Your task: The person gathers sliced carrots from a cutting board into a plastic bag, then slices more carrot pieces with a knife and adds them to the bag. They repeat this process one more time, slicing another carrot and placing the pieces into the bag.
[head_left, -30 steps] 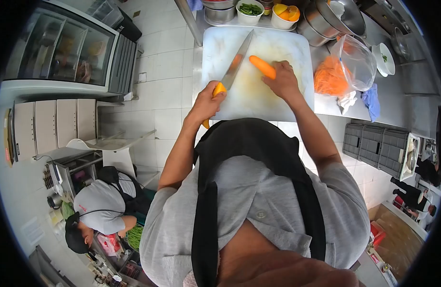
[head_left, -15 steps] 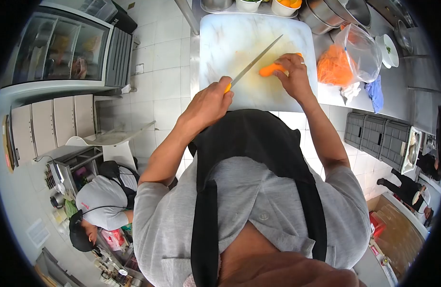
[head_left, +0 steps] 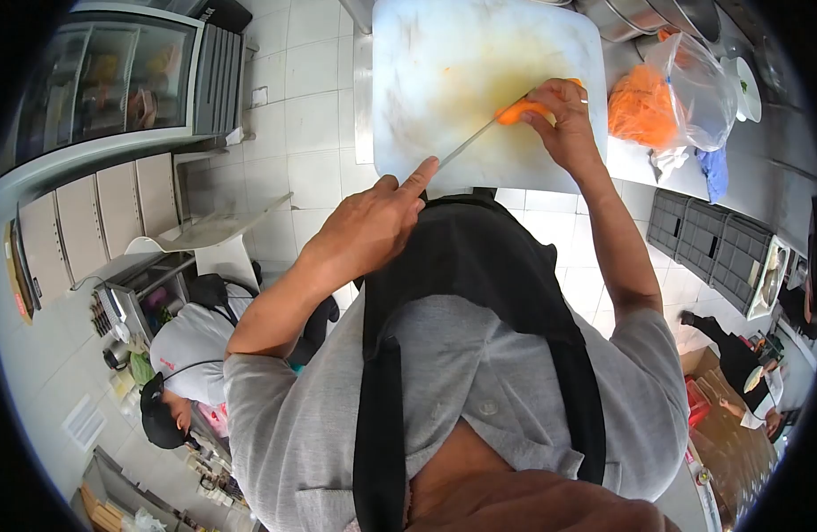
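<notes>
1. The white rectangular plastic cutting board [head_left: 444,97] lies before the person [head_left: 448,346].
2. The orange tapered carrot [head_left: 516,111] is over it, in the right hand [head_left: 563,115].
3. The long straight metal knife [head_left: 469,144] runs from the left hand [head_left: 373,222] to the carrot.
4. The clear plastic bag [head_left: 703,99] lies right of the board, beyond the crumpled blue cloth [head_left: 712,170].

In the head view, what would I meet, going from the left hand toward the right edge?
Left hand, knife, right hand, clear bag of orange shreds, white bowl. Carrot omitted: it overlaps knife and right hand.
</notes>
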Tool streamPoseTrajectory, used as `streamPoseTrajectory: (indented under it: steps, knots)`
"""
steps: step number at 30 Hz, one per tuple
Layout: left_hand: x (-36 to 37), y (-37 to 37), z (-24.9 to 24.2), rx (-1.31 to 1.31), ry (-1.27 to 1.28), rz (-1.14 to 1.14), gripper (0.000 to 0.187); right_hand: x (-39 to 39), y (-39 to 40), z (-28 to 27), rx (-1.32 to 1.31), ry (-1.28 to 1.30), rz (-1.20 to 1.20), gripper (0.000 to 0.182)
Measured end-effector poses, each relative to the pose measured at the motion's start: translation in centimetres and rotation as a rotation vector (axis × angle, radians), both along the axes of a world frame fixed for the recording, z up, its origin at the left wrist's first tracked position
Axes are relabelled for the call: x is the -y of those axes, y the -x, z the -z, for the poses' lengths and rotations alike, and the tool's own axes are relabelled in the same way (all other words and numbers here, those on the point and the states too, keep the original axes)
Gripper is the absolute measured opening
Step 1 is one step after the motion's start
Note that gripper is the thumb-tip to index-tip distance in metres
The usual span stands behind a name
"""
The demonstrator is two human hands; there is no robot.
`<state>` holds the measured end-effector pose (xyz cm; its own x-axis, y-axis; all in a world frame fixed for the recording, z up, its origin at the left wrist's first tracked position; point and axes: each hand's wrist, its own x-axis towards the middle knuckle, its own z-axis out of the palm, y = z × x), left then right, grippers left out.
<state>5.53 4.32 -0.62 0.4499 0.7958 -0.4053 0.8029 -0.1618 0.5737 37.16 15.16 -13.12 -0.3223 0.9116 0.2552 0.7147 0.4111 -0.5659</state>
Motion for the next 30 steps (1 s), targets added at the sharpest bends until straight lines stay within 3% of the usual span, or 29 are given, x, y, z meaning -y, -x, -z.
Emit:
streamPoseTrajectory:
  steps: [5,11,20,26,30]
  knots:
    - [-1.0,-0.8,0.5,-0.049,0.060,0.023,0.057,0.0,-0.1,-0.1,-0.026,0.008,-0.001,0.029]
    - [-3.0,-4.4,9.5,0.203,-0.117,-0.065,0.054,-0.1,0.0,-0.7,-0.008,-0.042,-0.042,0.031]
    - [-4.5,-6.1,7.6,0.110,-0.076,-0.026,0.054,-0.8,-1.1,-0.1,0.017,-0.091,-0.071,0.031]
    - [-6.2,-7.7,11.7,0.231,-0.209,-0.025,0.053,-0.8,-1.3,-0.2,0.091,-0.117,-0.061,0.031]
    - [-4.7,-5.9,6.3,0.175,-0.090,-0.041,0.052,-0.7,-1.4,0.0,0.058,-0.055,-0.026,0.032]
